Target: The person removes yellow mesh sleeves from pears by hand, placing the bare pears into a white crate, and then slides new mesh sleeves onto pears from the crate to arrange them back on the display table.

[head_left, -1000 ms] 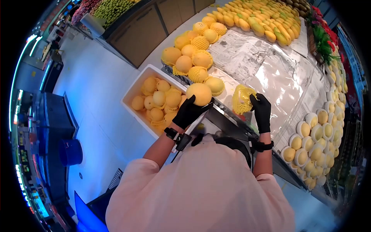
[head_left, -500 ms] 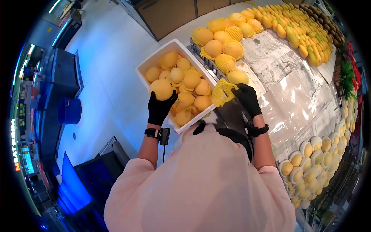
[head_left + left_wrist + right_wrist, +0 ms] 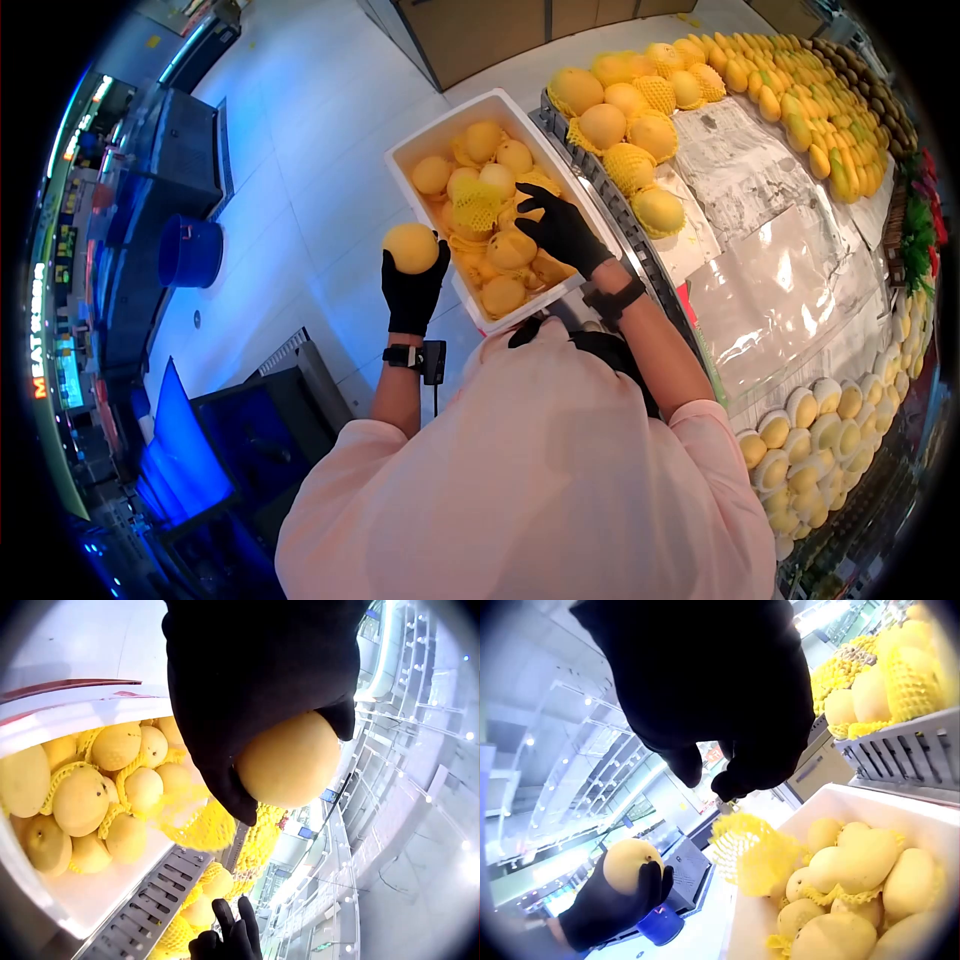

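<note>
My black-gloved left hand (image 3: 412, 297) grips a bare, round yellow fruit (image 3: 411, 248) just left of a white foam box (image 3: 403, 160). In the left wrist view its fingers curve round the fruit (image 3: 291, 761). Above the box is my gloved right hand (image 3: 560, 228), thumb and fingers parted with nothing between them. Just below its fingertips in the right wrist view, a yellow foam net sleeve (image 3: 750, 851) hangs over the box, blurred. Inside the box lie several yellow fruits (image 3: 836, 937), some partly in net sleeves.
Netted yellow fruits (image 3: 630, 165) stand along the display counter's slotted grey edge (image 3: 590, 160), right of the box. Yellow mangoes (image 3: 800, 100) and fruits in white sleeves (image 3: 825, 430) are farther right. A blue bin (image 3: 191, 251) stands on the floor at left.
My left hand has carried the fruit from the counter's edge to the box's left side. My right hand has brought the net sleeve over the box and let it go.
</note>
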Motion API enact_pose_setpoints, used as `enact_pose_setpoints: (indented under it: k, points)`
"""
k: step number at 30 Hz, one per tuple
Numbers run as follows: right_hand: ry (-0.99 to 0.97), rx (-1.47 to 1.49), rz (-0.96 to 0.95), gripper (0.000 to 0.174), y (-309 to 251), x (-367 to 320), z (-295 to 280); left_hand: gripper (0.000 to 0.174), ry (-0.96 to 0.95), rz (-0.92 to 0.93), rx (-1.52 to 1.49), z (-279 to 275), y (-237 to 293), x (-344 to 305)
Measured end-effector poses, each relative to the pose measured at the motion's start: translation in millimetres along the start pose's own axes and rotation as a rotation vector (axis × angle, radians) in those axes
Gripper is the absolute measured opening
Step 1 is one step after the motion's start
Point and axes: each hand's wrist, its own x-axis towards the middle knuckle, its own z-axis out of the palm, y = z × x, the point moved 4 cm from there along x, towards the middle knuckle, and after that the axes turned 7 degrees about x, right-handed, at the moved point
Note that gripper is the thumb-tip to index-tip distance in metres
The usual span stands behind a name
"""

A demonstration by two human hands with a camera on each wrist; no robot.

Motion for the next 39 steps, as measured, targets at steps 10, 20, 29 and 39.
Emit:
enact_pose_setpoints:
  k: [10, 20, 29, 39]
  points:
    - [0.101, -0.061, 0.416, 0.03, 39.3, -54.7, -55.6, 0.054, -0.238, -0.418, -0.519, 23.0, -48.0, 30.6]
    - [0.218, -0.111, 0.313, 0.026, 48.7, -114.8, -78.8, 0.045, -0.443, -0.579, -0.523, 71.1, -126.3, 80.7]
    - [0.326, -0.128, 0.4, 0.027, 33.8, -146.4, -92.6, 0.051, -0.189, -0.052, 0.209, 6.2, -192.8, 181.1]
    - [0.397, 0.03, 0.578, 0.025, 38.0, -159.1, -89.1, 0.063, 0.077, -0.759, 0.204, 23.5, -172.3, 200.5]
